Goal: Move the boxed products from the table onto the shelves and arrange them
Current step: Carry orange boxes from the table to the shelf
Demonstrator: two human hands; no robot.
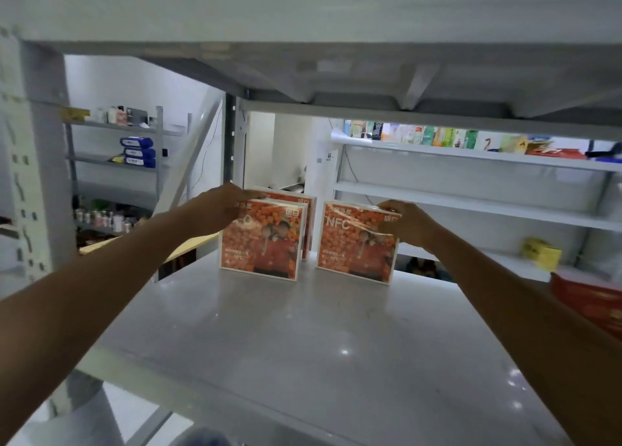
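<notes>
Grey glossy shelf (303,344) bore upright cartons: left hand (220,206) gripped left orange carton (266,247), right hand (409,225) gripped right orange carton (353,247), fingers curled.

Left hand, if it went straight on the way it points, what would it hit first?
Probably the rear orange printed carton, standing behind the front orange printed carton that the left hand grips at its top corner; depth between them is unclear.
</notes>
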